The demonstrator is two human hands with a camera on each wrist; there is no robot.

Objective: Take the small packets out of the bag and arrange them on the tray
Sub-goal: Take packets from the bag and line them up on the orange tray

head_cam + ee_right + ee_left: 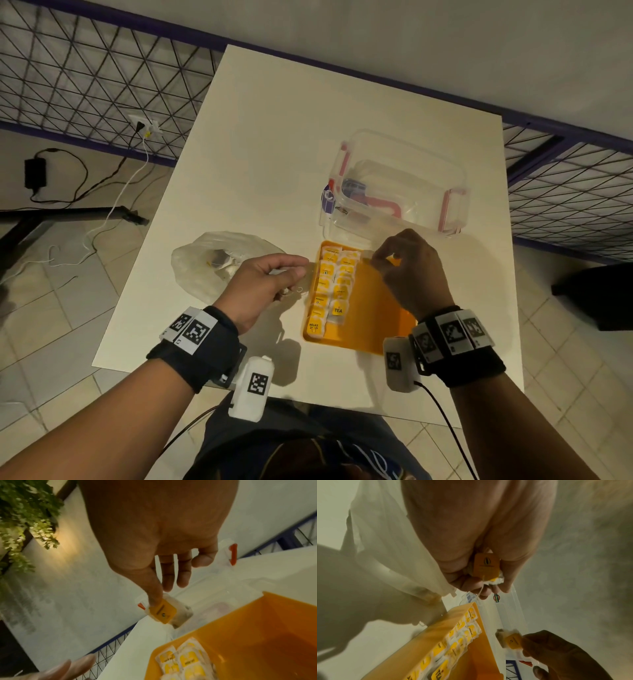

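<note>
Smooth plastic tray (373, 315), thin filmy plastic bag (195, 263).

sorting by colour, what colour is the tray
Orange-yellow tray, clearest in the head view.

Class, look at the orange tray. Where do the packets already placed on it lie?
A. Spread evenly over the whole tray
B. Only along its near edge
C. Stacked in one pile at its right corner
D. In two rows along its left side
D: the packets form two side-by-side rows along the left part of the orange tray, whose right part is bare.
</note>
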